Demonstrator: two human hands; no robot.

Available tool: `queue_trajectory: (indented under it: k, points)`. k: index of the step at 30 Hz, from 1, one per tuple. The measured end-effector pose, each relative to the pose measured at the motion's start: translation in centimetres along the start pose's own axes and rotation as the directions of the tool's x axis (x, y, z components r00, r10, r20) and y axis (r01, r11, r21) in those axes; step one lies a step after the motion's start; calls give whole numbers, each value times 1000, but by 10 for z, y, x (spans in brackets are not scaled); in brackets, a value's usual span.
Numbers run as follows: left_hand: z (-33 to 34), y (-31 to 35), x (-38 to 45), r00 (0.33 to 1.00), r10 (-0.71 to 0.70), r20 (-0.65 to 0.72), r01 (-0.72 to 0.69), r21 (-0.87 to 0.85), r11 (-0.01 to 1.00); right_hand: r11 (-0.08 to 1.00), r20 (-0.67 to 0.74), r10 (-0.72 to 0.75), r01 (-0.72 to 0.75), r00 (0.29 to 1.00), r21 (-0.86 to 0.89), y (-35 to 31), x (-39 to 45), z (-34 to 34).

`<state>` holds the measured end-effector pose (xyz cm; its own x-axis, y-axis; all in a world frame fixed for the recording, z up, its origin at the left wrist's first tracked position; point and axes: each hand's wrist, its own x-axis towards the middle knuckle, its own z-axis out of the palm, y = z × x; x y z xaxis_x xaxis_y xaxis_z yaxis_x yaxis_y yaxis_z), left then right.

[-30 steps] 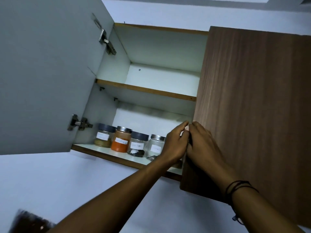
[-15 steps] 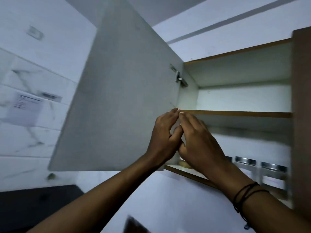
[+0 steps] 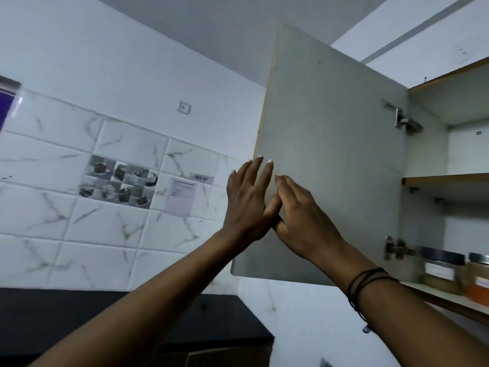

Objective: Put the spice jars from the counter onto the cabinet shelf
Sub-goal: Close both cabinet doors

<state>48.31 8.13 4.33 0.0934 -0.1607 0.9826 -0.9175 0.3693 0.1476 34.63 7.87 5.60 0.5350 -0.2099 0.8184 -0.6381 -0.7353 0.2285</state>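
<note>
Two spice jars stand on the lower cabinet shelf [image 3: 449,296] at the far right: one with tan powder [image 3: 440,271] and one with orange powder [image 3: 479,282], cut off by the frame edge. Both have dark metal lids and white labels. My left hand [image 3: 247,205] and my right hand [image 3: 304,215] are raised side by side against the inner face of the open grey cabinet door [image 3: 330,144], near its free left edge. The fingers of both hands are straight and hold nothing. A black cord bracelet circles my right wrist.
The upper shelf [image 3: 447,180] of the cabinet shows nothing on it. Two metal hinges [image 3: 404,123] join the door to the cabinet. A white tiled wall [image 3: 105,207] with a paper notice lies to the left, and a dark counter [image 3: 79,319] runs below.
My view has swung left, away from the jars. Both hands moved from the right door's edge across to the free edge of the open left door, and their fingers have straightened.
</note>
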Motion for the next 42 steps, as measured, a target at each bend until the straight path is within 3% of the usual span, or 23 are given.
queue_trajectory:
  k: [4, 10, 12, 15, 19, 27, 36, 39, 42]
  points:
    - [5, -21, -4, 983, -166, 76, 174, -108, 979, 996, 68, 69, -72, 995, 49, -3, 9, 23]
    - [18, -25, 3, 911, -322, 259, 401, -366, 840, 986, 121, 141, -150, 983, 67, 4, 13, 30]
    - [21, -23, 5, 902, -361, 236, 429, -388, 816, 985, 128, 148, -158, 981, 76, 8, 12, 28]
    - [18, -20, 1, 917, -386, 99, 391, -407, 826, 984, 108, 140, -150, 984, 96, 10, 9, 21]
    - [10, 1, -6, 944, -329, -3, 299, -408, 863, 989, 34, 86, -89, 996, 118, 12, -2, 8]
    - [-11, 83, -28, 993, -118, 11, 104, -567, 817, 976, -172, 57, -18, 983, 216, 15, -54, -34]
    - [16, 213, -44, 993, 14, 115, 98, -897, 432, 894, -317, 201, -41, 927, 446, 48, -133, -108]
    - [37, 257, -51, 991, 56, 119, 92, -934, 346, 883, -343, 260, -78, 903, 463, 71, -162, -132]
    - [65, 298, -56, 991, 90, 101, 67, -943, 325, 889, -354, 326, -156, 876, 431, 97, -186, -159]
